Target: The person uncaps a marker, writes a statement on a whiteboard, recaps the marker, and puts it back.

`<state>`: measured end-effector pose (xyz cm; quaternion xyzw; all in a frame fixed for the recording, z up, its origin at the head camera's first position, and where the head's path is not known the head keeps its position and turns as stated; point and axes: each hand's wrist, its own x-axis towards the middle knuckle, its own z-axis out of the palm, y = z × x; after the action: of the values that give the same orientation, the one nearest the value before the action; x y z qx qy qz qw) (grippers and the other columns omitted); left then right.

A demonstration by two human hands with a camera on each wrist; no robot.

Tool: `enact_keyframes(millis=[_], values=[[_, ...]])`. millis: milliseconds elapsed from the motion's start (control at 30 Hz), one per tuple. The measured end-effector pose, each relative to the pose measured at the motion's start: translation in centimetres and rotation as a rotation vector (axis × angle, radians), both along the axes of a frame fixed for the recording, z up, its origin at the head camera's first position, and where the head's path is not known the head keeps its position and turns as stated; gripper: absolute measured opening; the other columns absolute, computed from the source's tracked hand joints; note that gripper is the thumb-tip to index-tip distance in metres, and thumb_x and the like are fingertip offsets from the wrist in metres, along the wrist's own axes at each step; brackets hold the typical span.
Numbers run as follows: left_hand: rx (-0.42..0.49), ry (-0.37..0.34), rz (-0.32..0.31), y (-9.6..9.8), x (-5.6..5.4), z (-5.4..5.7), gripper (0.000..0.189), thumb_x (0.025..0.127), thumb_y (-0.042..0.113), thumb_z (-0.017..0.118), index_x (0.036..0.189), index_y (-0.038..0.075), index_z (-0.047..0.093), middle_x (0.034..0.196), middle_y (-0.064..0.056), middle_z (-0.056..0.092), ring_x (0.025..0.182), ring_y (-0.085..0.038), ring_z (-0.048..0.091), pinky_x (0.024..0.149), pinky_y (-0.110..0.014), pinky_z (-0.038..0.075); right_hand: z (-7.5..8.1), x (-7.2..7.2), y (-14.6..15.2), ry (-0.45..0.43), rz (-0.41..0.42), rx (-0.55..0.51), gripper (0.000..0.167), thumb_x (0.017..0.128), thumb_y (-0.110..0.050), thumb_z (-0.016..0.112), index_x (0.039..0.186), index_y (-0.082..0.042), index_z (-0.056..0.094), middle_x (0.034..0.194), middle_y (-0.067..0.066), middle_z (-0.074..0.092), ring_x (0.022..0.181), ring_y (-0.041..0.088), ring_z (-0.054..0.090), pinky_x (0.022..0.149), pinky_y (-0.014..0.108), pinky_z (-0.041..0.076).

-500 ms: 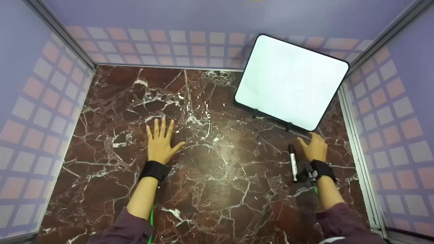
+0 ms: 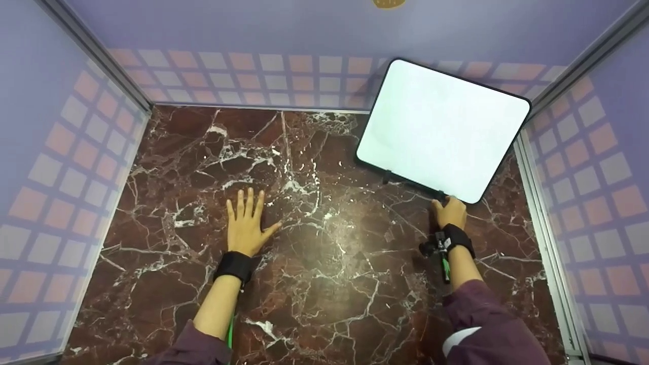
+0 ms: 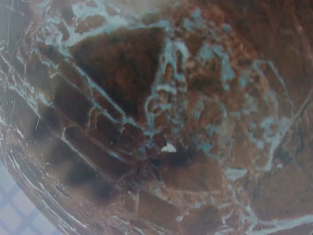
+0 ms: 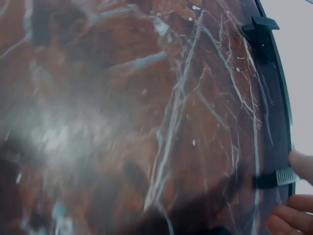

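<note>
Palm down and fingers spread, my left hand (image 2: 247,230) rests on the marbled table (image 2: 324,263). My right hand (image 2: 451,213) is at the lower edge of a black-framed whiteboard (image 2: 443,132). In the right wrist view, the thumb (image 4: 302,165) and curled fingers (image 4: 293,218) close around a black foot with a ribbed, lighter face (image 4: 286,176) at the frame's edge. A second black hook-shaped foot (image 4: 261,29) juts from the frame farther left along the edge. No black-and-white marker shows now; the right hand and wrist cover where it lay.
The whiteboard leans back near the rear wall (image 2: 284,81). Low partition walls close in the left (image 2: 61,167) and right (image 2: 598,167) sides. Black wristbands (image 2: 233,267) circle both wrists, and a small camera (image 2: 433,246) sticks out from the right one.
From beside the marker my right hand has moved left and forward to the whiteboard's lower edge, its fingers curling. The marker has gone out of sight. The left hand keeps its pose.
</note>
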<state>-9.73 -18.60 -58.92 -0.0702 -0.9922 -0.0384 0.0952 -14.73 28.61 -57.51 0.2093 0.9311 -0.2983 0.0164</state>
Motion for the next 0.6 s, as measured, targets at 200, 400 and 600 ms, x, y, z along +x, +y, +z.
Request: enact_keyframes(millis=[200,400,600], values=[[0.007,-0.012,0.0,0.0,0.3,-0.4,0.091,0.077,0.063,0.055,0.147,0.013,0.023,0.152,-0.017,0.026,0.141,-0.037,0.023,0.115,-0.059,0.015,-0.8,-0.8,-0.7,-0.021,-0.071,-0.016,0.045,0.091,-0.022,0.056,0.122,0.01,0.053,0.121,0.033,0.055,0.112,0.048,0.053,0.095,0.054,0.045],[0.017,-0.029,0.01,-0.3,0.5,-0.6,0.092,0.077,0.06,0.057,0.147,0.011,0.023,0.151,-0.017,0.028,0.141,-0.037,0.023,0.115,-0.059,0.014,-1.5,-1.4,-1.2,-0.045,-0.156,0.013,0.04,0.092,-0.026,0.055,0.116,0.004,0.06,0.118,0.029,0.059,0.108,0.046,0.056,0.09,0.055,0.048],[0.021,-0.011,0.018,-0.7,0.5,-0.9,0.092,0.076,0.059,0.06,0.146,0.011,0.025,0.15,-0.018,0.029,0.14,-0.038,0.024,0.115,-0.058,0.015,-1.9,-1.8,-1.4,-0.021,-0.214,0.006,0.038,0.092,-0.024,0.055,0.113,0.006,0.061,0.116,0.029,0.06,0.108,0.046,0.056,0.09,0.054,0.048]])
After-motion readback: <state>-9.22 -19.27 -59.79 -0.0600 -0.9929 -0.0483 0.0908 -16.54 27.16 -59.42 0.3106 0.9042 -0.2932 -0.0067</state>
